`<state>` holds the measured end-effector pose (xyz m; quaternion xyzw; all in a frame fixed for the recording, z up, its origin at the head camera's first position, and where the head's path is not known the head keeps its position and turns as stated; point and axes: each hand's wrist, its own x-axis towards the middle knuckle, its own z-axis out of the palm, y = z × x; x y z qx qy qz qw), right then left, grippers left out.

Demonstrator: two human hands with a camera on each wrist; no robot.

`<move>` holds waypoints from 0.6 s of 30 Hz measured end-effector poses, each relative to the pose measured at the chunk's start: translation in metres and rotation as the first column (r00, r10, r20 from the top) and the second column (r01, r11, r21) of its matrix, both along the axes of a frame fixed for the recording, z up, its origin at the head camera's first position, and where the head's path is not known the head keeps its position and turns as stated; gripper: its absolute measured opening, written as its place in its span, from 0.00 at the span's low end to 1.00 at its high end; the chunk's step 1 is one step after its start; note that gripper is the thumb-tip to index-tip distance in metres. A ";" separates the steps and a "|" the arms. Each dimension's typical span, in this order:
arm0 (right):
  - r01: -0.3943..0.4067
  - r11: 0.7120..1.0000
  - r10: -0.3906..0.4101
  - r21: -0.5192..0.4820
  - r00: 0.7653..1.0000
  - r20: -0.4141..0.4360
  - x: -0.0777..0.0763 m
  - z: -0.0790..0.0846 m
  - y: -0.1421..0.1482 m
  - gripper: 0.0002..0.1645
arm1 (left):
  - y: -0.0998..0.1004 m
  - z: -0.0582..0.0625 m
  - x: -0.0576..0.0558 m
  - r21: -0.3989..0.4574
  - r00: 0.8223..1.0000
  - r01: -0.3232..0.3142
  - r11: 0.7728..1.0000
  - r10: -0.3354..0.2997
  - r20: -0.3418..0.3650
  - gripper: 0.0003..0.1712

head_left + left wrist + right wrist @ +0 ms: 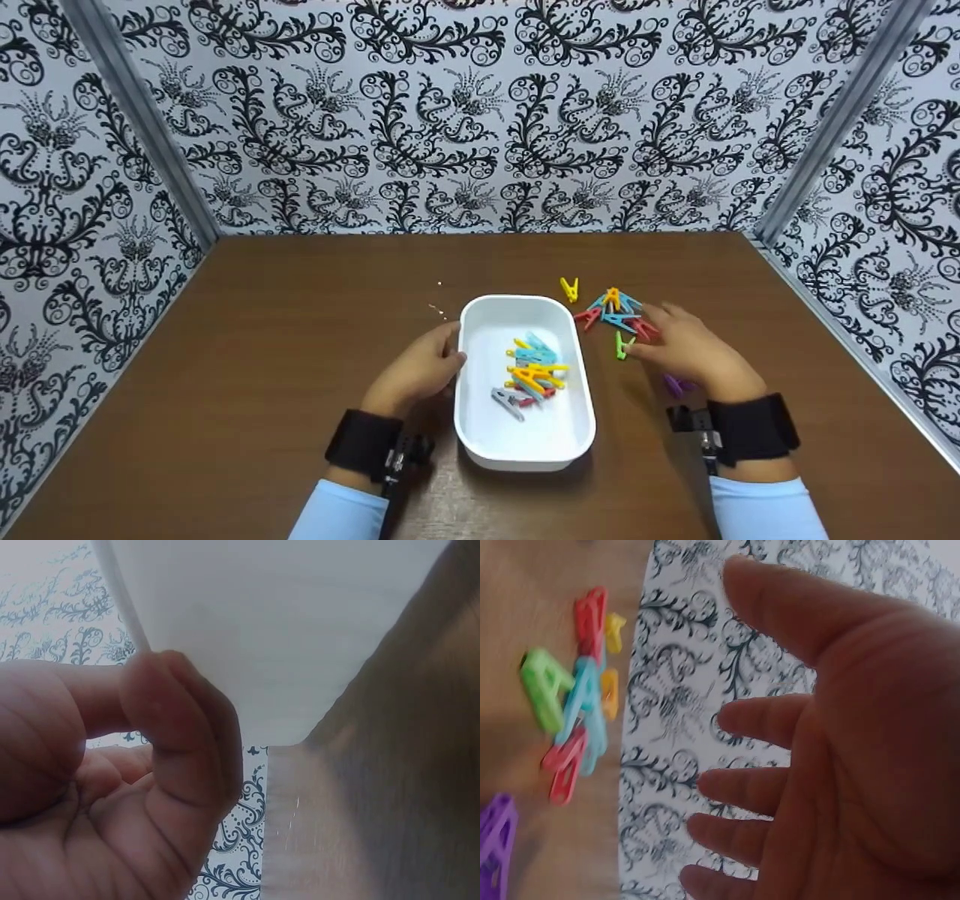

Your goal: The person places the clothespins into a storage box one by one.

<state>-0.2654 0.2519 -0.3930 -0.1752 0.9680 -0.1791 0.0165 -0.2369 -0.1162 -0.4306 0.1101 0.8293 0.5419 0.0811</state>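
- While the left hand [420, 367] pinches the near-side rim of the white plastic tub [478, 424] between thumb and curled fingers, we take its part to be steadying the tub on the brown tabletop [300, 360].
- We see the right hand [694, 352] open, its fingers spread and holding nothing; the right wrist view shows a gap between it and every clothespin.
- Inside the tub we find a loose heap of plastic clothespins, among them a grey clothespin [508, 403] and a light-blue clothespin [536, 356].
- Outside, to the tub's right, we see a tangled cluster: an orange clothespin [613, 298] on top of blue ones, with a red clothespin [589, 318] at the tub side and a second red clothespin [643, 328] by the right fingers.
- A green clothespin [621, 346] lies just beside the right thumb, a yellow clothespin [571, 290] sits apart toward the back, and a purple clothespin [675, 385] is partly hidden under the right wrist.
- We judge the step in hand to be the reach for a clothespin, with moving the pegs into the tub only partly done.
- As we read it, the next move calls for lowering the right hand and closing thumb and fingertip on one peg, perhaps the green, without dragging its neighbours.
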 end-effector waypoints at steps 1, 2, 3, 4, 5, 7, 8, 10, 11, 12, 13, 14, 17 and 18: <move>0.007 1.000 -0.007 0.011 1.000 0.014 0.000 -0.001 0.004 0.47 | 0.000 0.000 0.000 0.003 1.000 0.000 1.000 0.000 0.004 0.29; 0.014 1.000 -0.015 0.023 0.999 0.031 0.000 -0.002 0.007 0.46 | 0.000 -0.001 0.000 0.003 1.000 0.000 1.000 0.000 0.005 0.29; 0.020 0.999 -0.022 0.032 0.999 0.049 0.000 -0.003 0.011 0.46 | 0.000 -0.001 0.000 0.004 1.000 -0.002 1.000 0.002 0.005 0.29; 0.028 0.999 -0.031 0.041 0.997 0.067 0.001 -0.004 0.015 0.46 | 0.000 -0.001 0.000 0.004 1.000 -0.005 1.000 0.005 0.005 0.29; 0.037 0.998 -0.041 0.050 0.995 0.087 0.001 -0.005 0.018 0.46 | 0.000 -0.001 0.000 0.003 1.000 -0.008 1.000 0.008 0.003 0.29; 0.050 0.997 -0.057 0.062 0.992 0.113 0.001 -0.007 0.024 0.45 | 0.000 -0.001 0.000 0.010 1.000 -0.009 1.000 0.009 0.006 0.29; 0.055 0.996 -0.063 0.063 0.990 0.124 0.001 -0.008 0.027 0.45 | 0.000 -0.001 0.000 0.014 1.000 -0.010 1.000 0.009 0.010 0.29; 0.059 0.996 -0.067 0.062 0.988 0.138 0.001 -0.009 0.030 0.44 | 0.001 0.000 0.001 0.028 1.000 -0.012 1.000 0.011 0.022 0.29; 0.061 0.996 -0.069 0.061 0.987 0.145 0.000 -0.010 0.032 0.43 | 0.001 0.000 0.001 0.035 1.000 -0.013 0.999 0.012 0.028 0.29; 0.063 0.996 -0.071 0.060 0.986 0.151 0.000 -0.011 0.033 0.43 | 0.001 0.000 0.001 0.037 0.999 -0.015 0.999 0.014 0.030 0.29; 0.066 0.996 -0.074 0.058 0.984 0.160 0.000 -0.011 0.034 0.43 | 0.001 0.000 0.000 0.039 0.999 -0.020 0.999 0.018 0.032 0.28; 0.070 0.996 -0.078 0.054 0.983 0.169 0.000 -0.012 0.035 0.43 | 0.001 0.000 0.000 0.036 0.999 -0.023 0.999 0.022 0.031 0.28; 0.082 0.995 -0.090 0.051 0.976 0.196 0.000 -0.014 0.036 0.43 | 0.000 0.000 -0.001 0.008 0.999 -0.042 0.999 0.042 0.020 0.29; 0.086 0.995 -0.095 0.050 0.974 0.204 0.000 -0.014 0.036 0.43 | 0.000 0.000 -0.001 -0.004 0.999 -0.049 0.999 0.049 0.017 0.29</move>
